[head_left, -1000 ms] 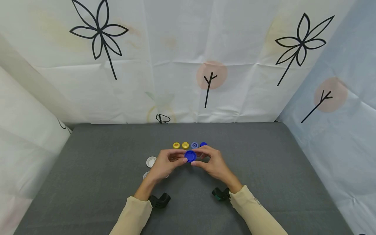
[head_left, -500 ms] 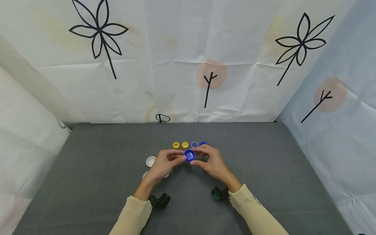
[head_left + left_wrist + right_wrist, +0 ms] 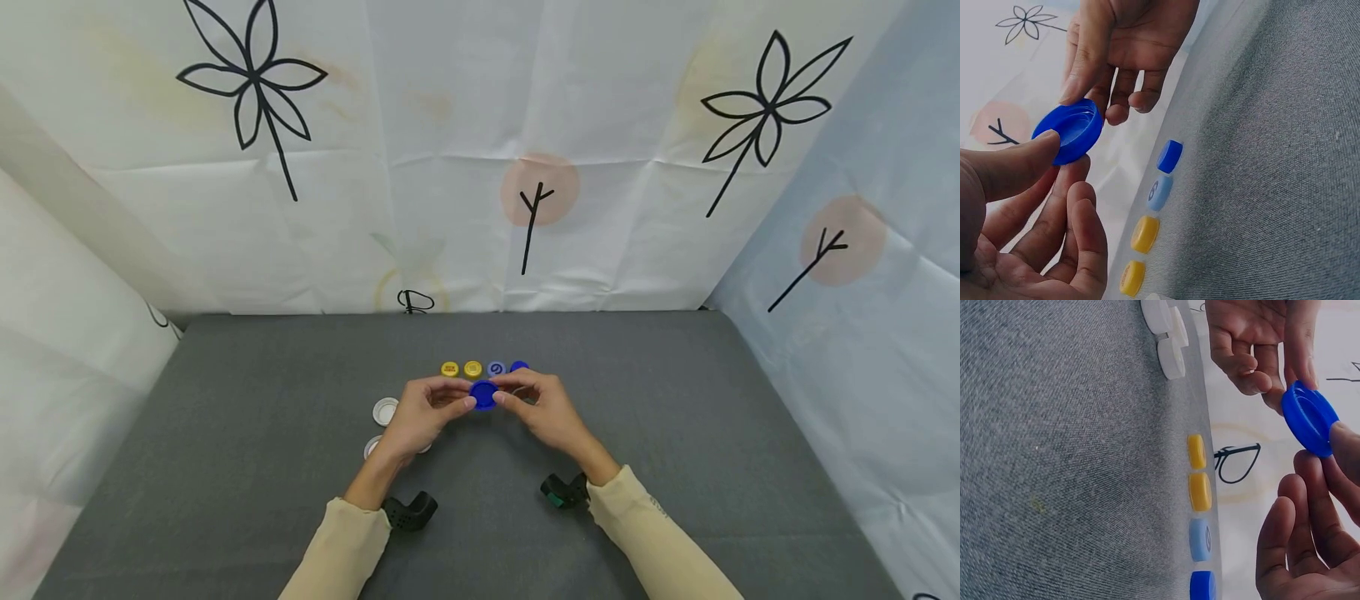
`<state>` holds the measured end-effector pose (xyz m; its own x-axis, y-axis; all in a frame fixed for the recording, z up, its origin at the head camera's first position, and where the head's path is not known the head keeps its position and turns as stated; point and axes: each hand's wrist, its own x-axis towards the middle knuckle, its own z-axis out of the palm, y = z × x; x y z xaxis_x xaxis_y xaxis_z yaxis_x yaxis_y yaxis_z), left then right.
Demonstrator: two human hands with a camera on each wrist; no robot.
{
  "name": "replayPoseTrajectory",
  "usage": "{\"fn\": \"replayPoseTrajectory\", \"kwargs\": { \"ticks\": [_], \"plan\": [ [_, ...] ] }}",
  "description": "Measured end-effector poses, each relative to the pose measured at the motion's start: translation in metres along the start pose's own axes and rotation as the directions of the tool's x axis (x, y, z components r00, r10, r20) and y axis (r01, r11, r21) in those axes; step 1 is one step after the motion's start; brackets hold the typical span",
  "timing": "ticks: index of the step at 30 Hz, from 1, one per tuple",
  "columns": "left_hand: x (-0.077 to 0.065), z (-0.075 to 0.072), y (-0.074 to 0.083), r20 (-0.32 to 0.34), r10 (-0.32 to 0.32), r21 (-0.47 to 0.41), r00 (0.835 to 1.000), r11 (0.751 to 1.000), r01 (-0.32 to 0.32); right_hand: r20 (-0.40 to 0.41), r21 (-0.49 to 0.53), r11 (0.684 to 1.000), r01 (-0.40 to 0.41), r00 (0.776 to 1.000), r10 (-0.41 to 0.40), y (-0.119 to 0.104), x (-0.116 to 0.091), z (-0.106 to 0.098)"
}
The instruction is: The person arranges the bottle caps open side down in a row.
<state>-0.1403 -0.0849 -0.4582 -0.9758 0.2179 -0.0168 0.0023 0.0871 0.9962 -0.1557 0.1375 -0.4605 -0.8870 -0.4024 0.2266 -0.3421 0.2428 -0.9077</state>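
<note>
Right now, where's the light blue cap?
In the head view, just right of centre, the light blue cap lies between a yellow cap and a darker blue cap.

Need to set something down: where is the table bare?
Free on the grey table: a wide patch between the right sleeve and right curtain, another between the white caps and left curtain, a smaller one between the forearms. Crowded: the middle, where the left hand and right hand hold a blue cap near the row of yellow and blue caps.
</note>
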Motion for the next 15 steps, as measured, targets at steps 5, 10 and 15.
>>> {"fn": "replayPoseTrajectory", "kwargs": {
  "ticks": [5, 10, 15],
  "plan": [
    [0.0007, 0.0008, 0.0, -0.011, 0.012, -0.007, 1.0, 1.0, -0.012, -0.011, 0.005, 1.0, -0.005, 1.0, 0.005, -0.0027, 0.001, -0.0008],
    [0.0019, 0.0011, -0.0015, -0.026, -0.021, 0.005, 0.999, 1.0, 0.021, -0.036, 0.007, 1.0, 0.021, 0.999, -0.021, -0.0034, 0.0022, -0.0002],
    [0.004, 0.002, -0.0035, 0.002, -0.076, -0.039, 0.997, 0.996, 0.076, -0.068, 0.009, 0.998, 0.055, 0.996, -0.054, -0.0036, 0.0032, 0.0016]
  ]
}}
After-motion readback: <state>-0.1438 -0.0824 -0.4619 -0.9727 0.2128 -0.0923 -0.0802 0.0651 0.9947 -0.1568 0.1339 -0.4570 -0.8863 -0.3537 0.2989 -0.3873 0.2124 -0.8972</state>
